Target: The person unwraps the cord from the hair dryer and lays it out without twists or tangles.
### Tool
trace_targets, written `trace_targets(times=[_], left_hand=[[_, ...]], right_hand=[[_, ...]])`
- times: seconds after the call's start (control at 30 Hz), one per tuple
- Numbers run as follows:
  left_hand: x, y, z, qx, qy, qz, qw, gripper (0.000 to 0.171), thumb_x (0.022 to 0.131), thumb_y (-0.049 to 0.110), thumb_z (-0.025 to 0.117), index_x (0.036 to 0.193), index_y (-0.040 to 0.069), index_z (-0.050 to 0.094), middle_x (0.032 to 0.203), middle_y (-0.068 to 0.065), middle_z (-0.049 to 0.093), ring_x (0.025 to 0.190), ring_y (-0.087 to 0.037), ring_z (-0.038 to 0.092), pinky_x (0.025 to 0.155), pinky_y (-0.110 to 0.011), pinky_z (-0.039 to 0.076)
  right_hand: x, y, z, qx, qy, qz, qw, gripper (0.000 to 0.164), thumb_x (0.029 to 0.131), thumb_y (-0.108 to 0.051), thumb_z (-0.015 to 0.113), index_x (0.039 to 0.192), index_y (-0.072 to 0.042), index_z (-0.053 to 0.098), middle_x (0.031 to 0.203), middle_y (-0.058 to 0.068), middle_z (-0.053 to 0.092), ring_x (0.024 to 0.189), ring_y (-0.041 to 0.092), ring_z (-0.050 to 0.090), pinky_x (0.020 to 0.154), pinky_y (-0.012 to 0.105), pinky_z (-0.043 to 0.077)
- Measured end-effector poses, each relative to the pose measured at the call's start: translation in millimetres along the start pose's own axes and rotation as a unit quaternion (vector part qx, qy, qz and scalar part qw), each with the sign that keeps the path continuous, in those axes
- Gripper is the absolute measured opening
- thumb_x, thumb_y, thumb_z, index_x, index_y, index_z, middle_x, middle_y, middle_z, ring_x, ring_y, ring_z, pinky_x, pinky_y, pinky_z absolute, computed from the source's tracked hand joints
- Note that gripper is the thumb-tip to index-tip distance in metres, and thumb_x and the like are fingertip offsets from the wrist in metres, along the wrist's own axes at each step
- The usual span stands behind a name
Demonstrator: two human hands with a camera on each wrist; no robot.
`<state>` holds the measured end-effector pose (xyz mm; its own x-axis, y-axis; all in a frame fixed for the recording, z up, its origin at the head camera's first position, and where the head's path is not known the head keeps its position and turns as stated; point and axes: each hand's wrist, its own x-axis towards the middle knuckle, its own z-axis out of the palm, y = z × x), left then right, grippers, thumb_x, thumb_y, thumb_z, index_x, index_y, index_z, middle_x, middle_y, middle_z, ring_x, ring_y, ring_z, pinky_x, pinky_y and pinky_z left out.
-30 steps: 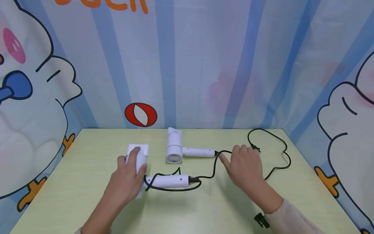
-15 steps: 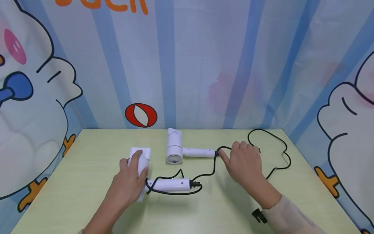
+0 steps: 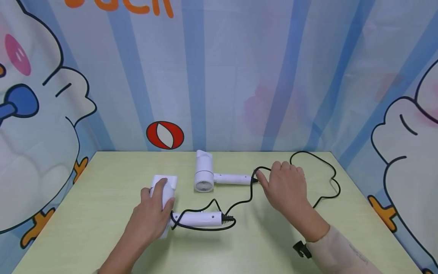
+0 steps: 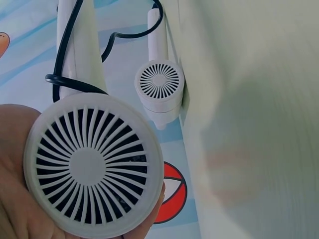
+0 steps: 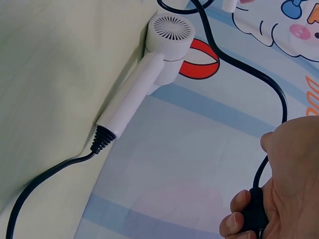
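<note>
My left hand (image 3: pixel 150 215) grips the head of a white hair dryer (image 3: pixel 200 219); in the left wrist view its round slatted intake grille (image 4: pixel 87 167) faces the camera. The handle points right, with black cord (image 3: pixel 251 190) looped along and around it. From the loops the cord rises to my right hand (image 3: pixel 288 186), which holds it above the table. The right wrist view shows fingers curled round the black plug (image 5: pixel 255 214) at the cord's end; the plug's prongs are hidden. A second white hair dryer (image 3: pixel 204 171) lies behind, its handle also pointing right.
The second dryer's black cord (image 3: pixel 337 188) curves over the table's right side, partly hidden by the right hand. A pale wooden table (image 3: pixel 113 179) meets a blue striped cartoon backdrop (image 3: pixel 236 76) at the back and sides. A black clip (image 3: pixel 302 249) is by the right sleeve.
The held hair dryer and left hand have come slightly nearer the person. My right hand has shifted slightly up and away, and the cord near it has risen.
</note>
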<state>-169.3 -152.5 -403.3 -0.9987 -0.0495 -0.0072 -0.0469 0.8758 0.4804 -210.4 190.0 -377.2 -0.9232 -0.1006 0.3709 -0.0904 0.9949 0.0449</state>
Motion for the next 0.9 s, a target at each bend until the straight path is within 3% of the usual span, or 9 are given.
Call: trace_targets(times=[0.43, 0.9], left_hand=[[3.7, -7.3, 10.7, 0.01, 0.004, 0.01, 0.9999, 0.063, 0.103, 0.035, 0.054, 0.157, 0.016, 0.027, 0.13, -0.032, 0.039, 0.071, -0.034, 0.058, 0.061, -0.043, 0.051], [8.6, -15.7, 18.7, 0.024, 0.009, 0.008, 0.9996, 0.063, 0.103, 0.033, 0.054, 0.156, 0.012, 0.028, 0.129, -0.035, 0.038, 0.066, -0.032, 0.057, 0.06, -0.044, 0.049]], right_hand=[[4, -1, -19, -0.001, 0.023, 0.003, 1.0, 0.058, 0.102, -0.054, 0.049, 0.074, -0.004, 0.041, 0.068, 0.01, 0.04, 0.059, 0.029, 0.042, 0.061, 0.043, 0.036], [1, -4, -36, 0.028, 0.039, 0.001, 0.999, 0.058, 0.103, -0.056, 0.045, 0.076, -0.005, 0.041, 0.069, 0.009, 0.04, 0.058, 0.028, 0.04, 0.06, 0.041, 0.031]])
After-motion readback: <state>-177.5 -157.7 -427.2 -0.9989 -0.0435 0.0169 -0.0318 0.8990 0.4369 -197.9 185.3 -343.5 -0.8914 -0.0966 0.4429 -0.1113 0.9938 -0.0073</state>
